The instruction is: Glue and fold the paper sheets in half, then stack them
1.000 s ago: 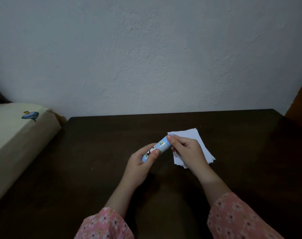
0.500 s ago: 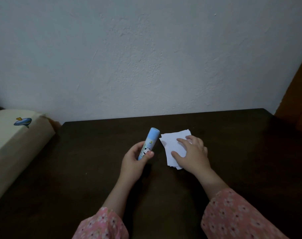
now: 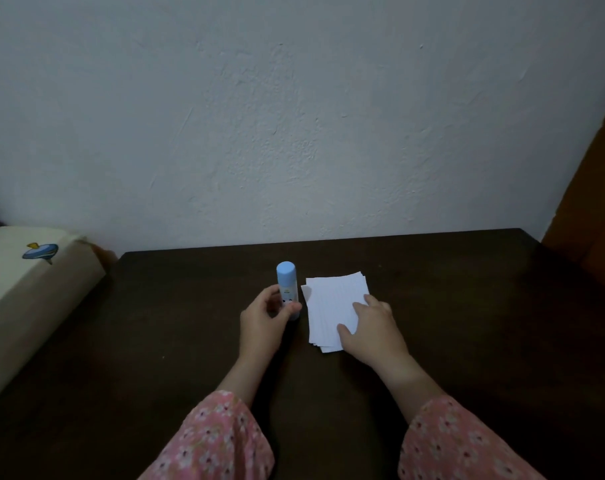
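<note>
A light blue glue stick (image 3: 287,284) with its cap on stands upright on the dark wooden table (image 3: 467,306). My left hand (image 3: 264,318) is wrapped around its lower part. Right beside it lies a small stack of white paper sheets (image 3: 332,303), slightly fanned. My right hand (image 3: 372,332) rests flat on the stack's near right corner, fingers spread, holding nothing.
A cream cushion or mattress (image 3: 20,292) with a small blue print lies at the left, beside the table's left edge. A plain white wall (image 3: 294,116) rises directly behind the table. An orange-brown panel (image 3: 592,188) stands at the far right.
My right hand let go of the glue stick's cap end and came down flat on the paper stack. My left hand turned the stick upright and stood it on the table.
</note>
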### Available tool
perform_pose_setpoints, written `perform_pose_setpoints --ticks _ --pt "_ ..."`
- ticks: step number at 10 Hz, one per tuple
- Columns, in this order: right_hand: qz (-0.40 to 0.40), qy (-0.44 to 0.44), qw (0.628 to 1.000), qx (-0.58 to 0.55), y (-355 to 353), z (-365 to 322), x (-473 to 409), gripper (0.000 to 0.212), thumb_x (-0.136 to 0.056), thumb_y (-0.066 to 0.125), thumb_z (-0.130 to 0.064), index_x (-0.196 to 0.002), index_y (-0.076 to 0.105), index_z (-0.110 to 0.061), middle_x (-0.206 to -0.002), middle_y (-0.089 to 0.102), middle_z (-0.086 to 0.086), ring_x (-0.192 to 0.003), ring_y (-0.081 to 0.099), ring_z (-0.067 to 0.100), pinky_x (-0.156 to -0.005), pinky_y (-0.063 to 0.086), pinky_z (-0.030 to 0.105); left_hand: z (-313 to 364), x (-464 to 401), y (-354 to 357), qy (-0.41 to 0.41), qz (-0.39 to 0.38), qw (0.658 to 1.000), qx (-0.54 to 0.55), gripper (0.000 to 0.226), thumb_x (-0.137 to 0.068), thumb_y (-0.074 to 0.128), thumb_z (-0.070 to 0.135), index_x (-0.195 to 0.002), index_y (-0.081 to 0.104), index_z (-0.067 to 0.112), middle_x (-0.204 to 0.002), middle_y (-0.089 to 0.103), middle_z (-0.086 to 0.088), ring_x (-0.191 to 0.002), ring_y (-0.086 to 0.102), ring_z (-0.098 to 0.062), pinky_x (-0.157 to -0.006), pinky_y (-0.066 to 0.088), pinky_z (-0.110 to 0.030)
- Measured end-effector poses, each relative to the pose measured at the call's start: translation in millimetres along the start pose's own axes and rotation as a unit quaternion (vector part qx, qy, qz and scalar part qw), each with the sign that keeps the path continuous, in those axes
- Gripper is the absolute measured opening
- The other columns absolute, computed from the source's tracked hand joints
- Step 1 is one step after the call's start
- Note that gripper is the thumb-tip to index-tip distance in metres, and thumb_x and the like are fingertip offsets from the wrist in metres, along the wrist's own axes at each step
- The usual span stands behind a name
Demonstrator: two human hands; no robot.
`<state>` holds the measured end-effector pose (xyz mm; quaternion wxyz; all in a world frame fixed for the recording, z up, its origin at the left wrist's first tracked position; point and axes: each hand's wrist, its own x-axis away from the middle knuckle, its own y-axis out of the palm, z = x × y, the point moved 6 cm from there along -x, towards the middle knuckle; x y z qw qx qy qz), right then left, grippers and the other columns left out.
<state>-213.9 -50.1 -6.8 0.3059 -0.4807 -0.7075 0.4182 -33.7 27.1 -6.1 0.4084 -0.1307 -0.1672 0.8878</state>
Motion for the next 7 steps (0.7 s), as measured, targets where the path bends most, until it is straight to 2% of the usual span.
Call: perform_pose_setpoints --ticks 3,5,6,7 --pt "-0.002 0.003 1.000 0.007 -2.3 -1.8 -8.3 0.058 -0.092 0.057 -0.044 -0.139 0.045 -0.012 -0.152 0.030 0.002 -0.139 0.025 0.017 -0.107 0.036 0.032 0.7 -14.9 -2.3 -0.012 -0.011 1.000 -0.022 0.048 -0.082 0.073 0.023 -0.125 0.053 0.026 -0.116 0.059 0.007 -0.096 0.051 -0.003 -0.077 0.040 -0.020" --pt "-0.013 -0.004 1.000 0.017 0.4 1.0 -11.5 0.062 -0.092 0.056 -0.046 -0.143 0.042 -0.015 -0.153 0.028 0.001 -0.140 0.023 0.018 -0.108 0.035 0.034 -3.0 -11.8 -3.8 -0.013 -0.022 0.999 -0.029 0.064 -0.077 0.077 0.021 -0.134 0.048 0.023 -0.125 0.058 0.006 -0.100 0.052 -0.004 -0.083 0.044 -0.021" --pt "-0.014 -0.017 1.000 -0.003 -5.9 4.4 -8.9 0.064 -0.093 0.054 -0.046 -0.147 0.036 -0.016 -0.155 0.025 0.000 -0.142 0.019 0.018 -0.111 0.031 0.037 -7.5 -4.7 -19.0 -0.029 -0.027 0.998 -0.041 0.075 -0.071 0.082 0.027 -0.137 0.047 0.024 -0.125 0.059 0.006 -0.103 0.055 -0.006 -0.088 0.047 -0.025" --pt "0.024 -0.028 0.998 -0.048 -36.0 12.6 -5.0 0.059 -0.094 0.054 -0.042 -0.146 0.038 -0.018 -0.154 0.030 0.000 -0.142 0.021 0.017 -0.112 0.028 0.036 -7.8 6.9 -48.3 -0.018 -0.023 0.997 -0.071 0.067 -0.072 0.080 0.032 -0.132 0.050 0.031 -0.126 0.056 0.010 -0.111 0.054 -0.007 -0.094 0.046 -0.030"
